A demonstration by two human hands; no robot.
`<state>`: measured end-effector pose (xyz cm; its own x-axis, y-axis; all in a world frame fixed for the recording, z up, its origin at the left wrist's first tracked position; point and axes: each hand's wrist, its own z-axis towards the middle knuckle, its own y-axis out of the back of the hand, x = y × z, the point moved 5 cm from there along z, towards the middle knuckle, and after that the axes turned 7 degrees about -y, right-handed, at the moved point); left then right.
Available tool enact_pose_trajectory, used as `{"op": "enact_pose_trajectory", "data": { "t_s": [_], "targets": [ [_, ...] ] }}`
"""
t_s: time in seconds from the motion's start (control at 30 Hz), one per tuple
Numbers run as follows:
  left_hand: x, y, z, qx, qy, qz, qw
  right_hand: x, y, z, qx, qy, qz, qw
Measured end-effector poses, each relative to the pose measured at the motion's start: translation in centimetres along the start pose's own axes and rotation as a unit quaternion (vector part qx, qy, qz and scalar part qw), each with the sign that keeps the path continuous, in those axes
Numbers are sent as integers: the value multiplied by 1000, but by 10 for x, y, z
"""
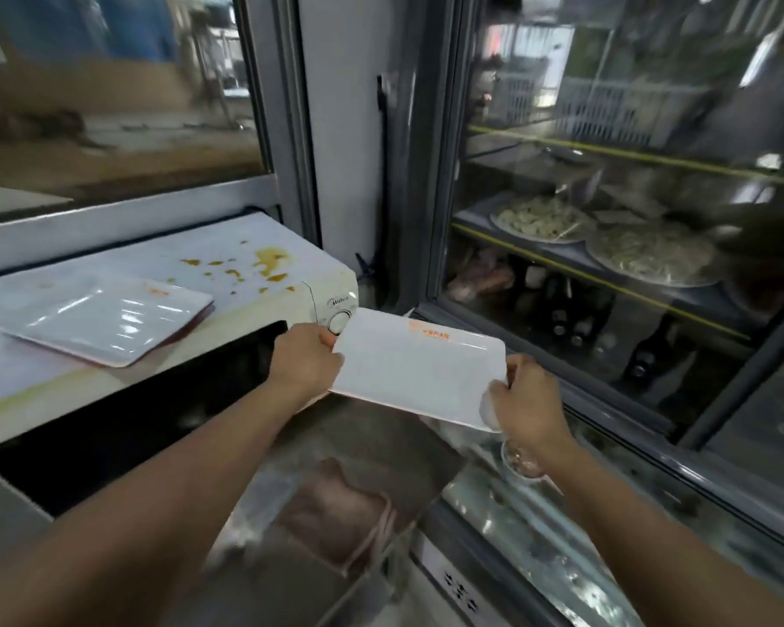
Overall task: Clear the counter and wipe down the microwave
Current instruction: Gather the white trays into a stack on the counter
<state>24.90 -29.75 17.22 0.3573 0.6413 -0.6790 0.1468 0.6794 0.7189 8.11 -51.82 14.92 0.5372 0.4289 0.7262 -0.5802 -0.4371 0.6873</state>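
Fingers of both hands curl around the short ends of a white rectangular tray: our left hand grips its left edge with the thumb on top, and our right hand pinches the near right corner. We hold it level in the air, just in front of the microwave control dial, apparently so it can be carried off without tipping. A second white tray lies flat on top of the microwave, left of a patch of orange-yellow sauce stains. We judge that this tray must come off before the top can be wiped. A pinkish cloth lies on the steel counter below our arms, near enough for the wiping step. To the right stands a glass-fronted chiller with plates of food on its shelves; blur hides the finer detail there.
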Motion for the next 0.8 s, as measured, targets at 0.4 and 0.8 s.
{"op": "enact_pose_trajectory", "data": {
  "t_s": [0.4, 0.8],
  "targets": [
    [40, 128, -35, -107, 65, 47, 991, 124, -23, -30, 56, 119, 20, 991],
    [142, 246, -2, -153, 99, 26, 983, 238, -132, -68, 132, 110, 53, 984]
  ]
}}
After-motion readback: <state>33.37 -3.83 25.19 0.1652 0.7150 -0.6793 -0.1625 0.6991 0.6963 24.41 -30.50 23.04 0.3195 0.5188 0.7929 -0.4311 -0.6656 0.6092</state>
